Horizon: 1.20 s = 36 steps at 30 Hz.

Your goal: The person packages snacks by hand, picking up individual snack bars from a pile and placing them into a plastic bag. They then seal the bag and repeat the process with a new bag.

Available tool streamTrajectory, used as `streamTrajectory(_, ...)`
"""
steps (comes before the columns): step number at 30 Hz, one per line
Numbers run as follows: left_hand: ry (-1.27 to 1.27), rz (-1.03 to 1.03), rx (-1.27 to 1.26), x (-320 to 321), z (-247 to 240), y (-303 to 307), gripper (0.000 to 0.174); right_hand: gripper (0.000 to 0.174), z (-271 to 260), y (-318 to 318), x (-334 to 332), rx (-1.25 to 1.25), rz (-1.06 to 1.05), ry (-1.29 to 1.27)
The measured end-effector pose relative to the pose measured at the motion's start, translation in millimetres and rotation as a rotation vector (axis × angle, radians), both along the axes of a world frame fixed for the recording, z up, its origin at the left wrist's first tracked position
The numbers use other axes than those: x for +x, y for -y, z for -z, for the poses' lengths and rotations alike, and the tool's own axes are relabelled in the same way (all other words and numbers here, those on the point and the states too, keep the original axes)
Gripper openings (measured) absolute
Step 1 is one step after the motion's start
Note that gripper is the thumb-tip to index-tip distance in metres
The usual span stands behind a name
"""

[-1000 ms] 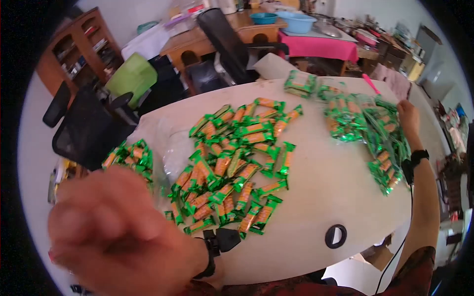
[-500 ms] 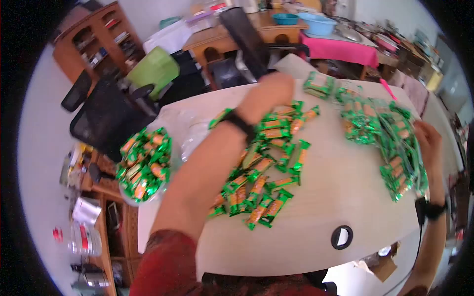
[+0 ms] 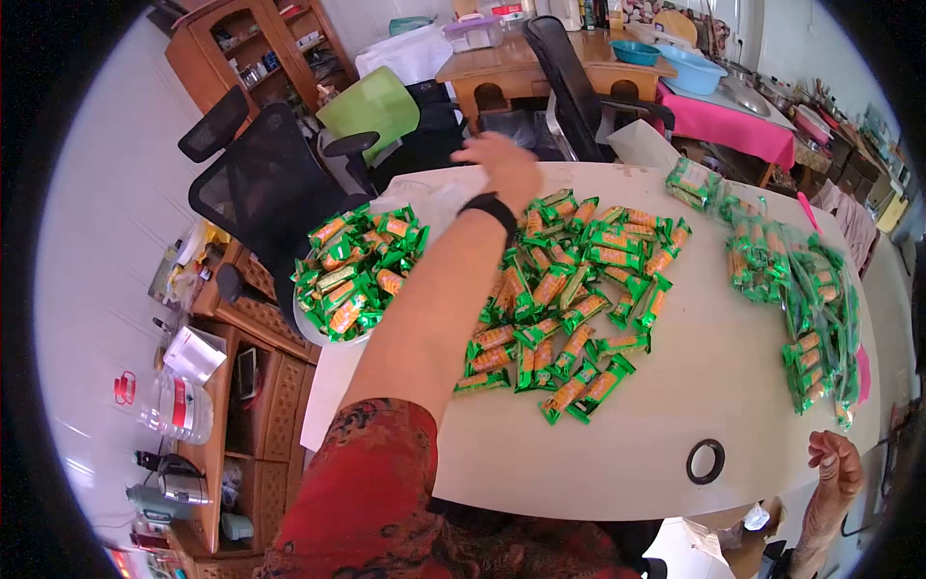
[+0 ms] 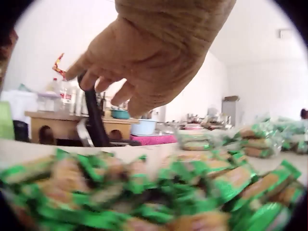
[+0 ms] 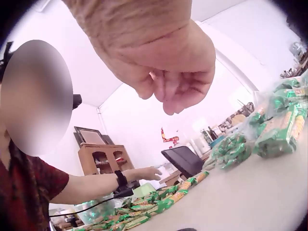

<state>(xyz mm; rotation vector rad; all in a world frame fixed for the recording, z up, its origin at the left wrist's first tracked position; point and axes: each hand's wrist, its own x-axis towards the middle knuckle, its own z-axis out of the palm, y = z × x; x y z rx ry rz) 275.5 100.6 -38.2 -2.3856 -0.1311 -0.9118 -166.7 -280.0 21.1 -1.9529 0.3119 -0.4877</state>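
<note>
My left hand (image 3: 502,169) is stretched over the far left part of the table, its fingers extended and holding nothing. Close to it lie a crumpled clear plastic bag (image 3: 439,193) and a loose pile of small green-and-orange wrapped snacks (image 3: 579,299). In the left wrist view, the same hand (image 4: 149,62) hangs above the blurred packets. Left of my forearm, a bowl (image 3: 313,330) is heaped with more packets (image 3: 357,270). My right hand (image 3: 837,458) is at the table's right edge. The right wrist view shows its fingers (image 5: 192,86) loosely curled with nothing in them.
Filled clear bags of packets (image 3: 762,256) line the table's right side, with another bag (image 3: 693,183) at the back. A black ring (image 3: 705,461) lies near the front edge. Office chairs (image 3: 260,174) stand beyond the table, and a wooden cabinet (image 3: 275,386) is at the left.
My left hand has gone from close before the camera to over the pile, then to its far left side. My right hand has left the filled bags and come nearer. The head view has shifted left.
</note>
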Motion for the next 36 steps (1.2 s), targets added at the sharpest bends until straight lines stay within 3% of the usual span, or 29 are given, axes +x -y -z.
streamTrajectory(2, -0.42, -0.229, -0.32, -0.4, -16.6, -28.5, 0.033, 0.035, 6.4, -6.2, -4.9, 0.031, -0.01, 0.048)
streamTrajectory(4, -0.648, 0.01, -0.522, -8.0, -18.9, -61.7, 0.035, 0.033, 5.6, -22.8, -6.6, 0.089, -0.012, 0.103)
streamTrajectory(5, -0.491, 0.086, -0.419, -13.9, -12.5, -66.3, 0.025, 0.031, 4.3, -32.0, -5.0, 0.106, -0.026, 0.136)
streamTrajectory(6, -0.495, 0.097, -0.415, -20.4, -15.0, -66.2, 0.025, 0.031, 5.8, -36.0, -4.3, 0.106, -0.014, 0.135)
streamTrajectory(8, -0.233, 0.384, -0.267, -35.3, -30.9, -58.5, 0.018, 0.027, 9.8, -44.2, -5.0, 0.133, -0.06, 0.137)
streamTrajectory(10, -0.164, 0.464, -0.34, -47.5, -55.3, -40.6, 0.014, 0.021, 10.4, -56.4, -3.7, 0.121, -0.078, 0.133)
streamTrajectory(12, -0.063, 0.719, -0.412, -60.2, -75.5, -23.2, 0.013, 0.018, 16.2, -69.7, 1.7, 0.175, -0.084, 0.146)
streamTrajectory(14, -0.482, 1.151, -1.287, -122.3, -105.4, 4.4, 0.014, 0.027, 31.2, -85.6, 13.8, 0.404, -0.139, 0.119)
streamTrajectory(16, -0.669, 1.288, -1.671, -163.2, -101.4, 19.1, 0.029, 0.047, 32.7, -96.8, 25.1, 0.535, -0.191, 0.066)
streamTrajectory(18, -0.909, 1.335, -1.99, -193.8, -87.8, 31.7, 0.026, 0.078, 36.3, -104.9, 36.0, 0.736, -0.268, 0.081)
streamTrajectory(19, -0.956, 1.351, -1.988, -211.4, -82.0, 38.5, 0.026, 0.089, 34.8, -107.9, 39.5, 0.814, -0.294, 0.092)
streamTrajectory(21, -1.222, 1.42, -2.253, -244.5, -70.4, 51.7, 0.028, 0.093, 37.4, -114.1, 45.0, 0.886, -0.308, 0.159)
streamTrajectory(23, -1.316, 1.452, -2.237, -261.7, -57.9, 60.3, 0.029, 0.098, 38.8, -117.6, 45.7, 0.96, -0.337, 0.222)
streamTrajectory(25, -1.422, 1.482, -2.188, -276.5, -51.6, 65.0, 0.029, 0.08, 40.4, -119.6, 44.5, 1.06, -0.403, 0.337)
streamTrajectory(26, -1.44, 1.476, -2.188, -279.9, -48.4, 67.4, 0.029, 0.08, 38.9, -119.1, 44.1, 1.063, -0.389, 0.338)
streamTrajectory(28, -1.425, 1.341, -2.042, -284.3, -43.2, 70.3, 0.028, 0.047, 34.4, -117.5, 43.0, 1.014, -0.311, 0.294)
streamTrajectory(29, -1.504, 1.29, -2.044, -284.4, -43.7, 71.6, 0.027, 0.047, 36.6, -113.9, 41.7, 1.012, -0.306, 0.294)
streamTrajectory(31, -1.491, 1.296, -1.998, -283.4, -42.3, 71.7, 0.027, 0.019, 40.7, -106.2, 39.0, 1.061, -0.291, 0.414)
streamTrajectory(36, -1.323, 1.253, -1.819, -274.7, -20.2, 71.3, 0.025, 0.015, 37.3, -109.4, 28.1, 0.771, -0.046, 0.416)
